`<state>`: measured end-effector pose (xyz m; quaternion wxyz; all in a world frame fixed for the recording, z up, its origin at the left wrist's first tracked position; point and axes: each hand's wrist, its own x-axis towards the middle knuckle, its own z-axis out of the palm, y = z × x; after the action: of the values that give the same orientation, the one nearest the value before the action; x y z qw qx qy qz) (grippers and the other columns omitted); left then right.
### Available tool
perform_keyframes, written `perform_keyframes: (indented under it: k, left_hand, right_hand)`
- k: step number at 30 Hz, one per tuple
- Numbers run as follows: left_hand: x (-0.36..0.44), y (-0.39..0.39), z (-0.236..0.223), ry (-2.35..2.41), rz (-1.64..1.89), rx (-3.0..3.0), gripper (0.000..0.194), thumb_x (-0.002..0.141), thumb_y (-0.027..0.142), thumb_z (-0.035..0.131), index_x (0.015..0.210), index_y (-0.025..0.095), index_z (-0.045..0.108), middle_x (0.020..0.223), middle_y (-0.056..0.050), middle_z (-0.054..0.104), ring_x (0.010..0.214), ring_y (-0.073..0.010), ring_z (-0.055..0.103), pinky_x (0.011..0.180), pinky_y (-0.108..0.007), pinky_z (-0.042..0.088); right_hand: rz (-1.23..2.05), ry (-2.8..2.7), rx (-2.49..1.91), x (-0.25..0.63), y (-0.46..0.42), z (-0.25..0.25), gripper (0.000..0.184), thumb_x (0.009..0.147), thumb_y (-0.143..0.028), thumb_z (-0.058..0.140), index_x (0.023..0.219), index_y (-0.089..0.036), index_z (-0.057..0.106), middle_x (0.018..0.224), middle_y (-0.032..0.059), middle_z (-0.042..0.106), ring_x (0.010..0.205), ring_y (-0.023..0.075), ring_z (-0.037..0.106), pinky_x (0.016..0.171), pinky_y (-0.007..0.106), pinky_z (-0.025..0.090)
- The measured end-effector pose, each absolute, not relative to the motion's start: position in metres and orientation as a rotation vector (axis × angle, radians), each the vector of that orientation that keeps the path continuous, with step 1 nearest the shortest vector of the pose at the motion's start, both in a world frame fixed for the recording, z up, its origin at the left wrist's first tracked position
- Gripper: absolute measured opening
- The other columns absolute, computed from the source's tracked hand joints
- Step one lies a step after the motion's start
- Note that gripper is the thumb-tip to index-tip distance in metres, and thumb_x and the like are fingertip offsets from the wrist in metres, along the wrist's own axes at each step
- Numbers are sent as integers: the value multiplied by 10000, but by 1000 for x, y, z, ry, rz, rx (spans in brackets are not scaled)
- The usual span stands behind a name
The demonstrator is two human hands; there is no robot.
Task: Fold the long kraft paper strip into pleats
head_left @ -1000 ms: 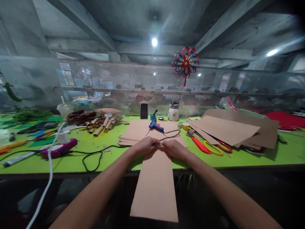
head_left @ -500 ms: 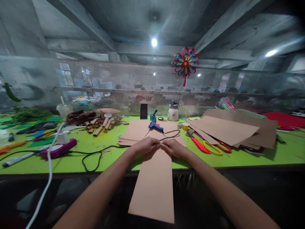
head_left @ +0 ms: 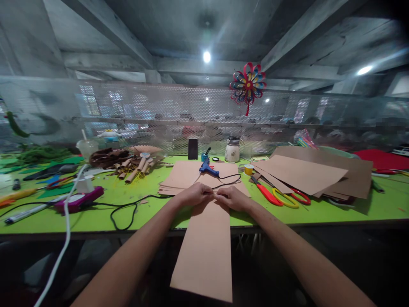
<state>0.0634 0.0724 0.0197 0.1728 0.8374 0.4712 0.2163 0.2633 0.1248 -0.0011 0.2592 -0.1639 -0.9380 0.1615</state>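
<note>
Work area around both hands. A grey perforated metal screen (head_left: 159, 100) stands well beyond the fingers, behind a lime-green tabletop (head_left: 303, 216). To the fingers' right lies a loose pile of brown card sheets (head_left: 306, 172); directly beyond them, a low stack of tan card sheets (head_left: 177, 175). The long, flat strip of tan card (head_left: 204, 251) extends from the fingertips toward the wearer, past the table's near edge. Well left of the fingers sits a purple box (head_left: 96, 194); nearer on the right, scissors with red and yellow handles (head_left: 270, 195). A blue glue gun (head_left: 209, 169) rests on the stack just ahead of the fingers, its thin black cord (head_left: 234, 181) looping close beyond the fingertips.

Pose: 2 bare forearms converge from the lower corners. The left hand (head_left: 198, 194) and right hand (head_left: 232, 197) nearly meet, knuckles up, thumbs and fingers of each pinched together on the strip's far end.
</note>
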Motion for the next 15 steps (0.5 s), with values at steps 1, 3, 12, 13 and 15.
perform_keyframes:
  k: [1,3,12,13,15]
  left_hand:
    - [64,72,20,1340,614,2374,393,870,428,474,848,109,702,715,-59,644,638,-128,515,595,-215,381]
    - [64,72,20,1342,625,2362,400,868,437,471,846,110,700,714,-58,637,638,-128,509,590,-215,376]
    - [57,73,31,1352,572,2292,481,878,511,368,753,117,613,630,-4,505,581,-115,413,544,-219,315]
    - [56,72,32,1375,570,2290,479,880,508,353,724,123,591,616,5,479,578,-115,399,541,-221,306]
    - [55,72,35,1410,555,2283,462,874,503,350,696,131,559,613,13,457,585,-118,389,545,-225,298]
  right_hand:
    - [440,-2541,-441,263,125,-1,280,912,-324,463,838,-137,658,741,41,662,647,126,546,598,210,362]
    - [462,-2526,-430,264,125,-2,298,915,-336,458,833,-135,661,739,41,666,647,127,551,602,210,365]
    - [508,-2472,-493,265,126,-3,404,932,-410,412,794,-121,658,712,39,652,629,121,531,573,206,347]
    - [492,-2473,-504,265,127,-3,402,930,-412,418,790,-121,657,702,39,647,618,118,520,564,207,339]
    - [471,-2477,-518,265,129,-5,403,924,-417,429,770,-119,653,668,35,629,588,112,494,542,209,320]
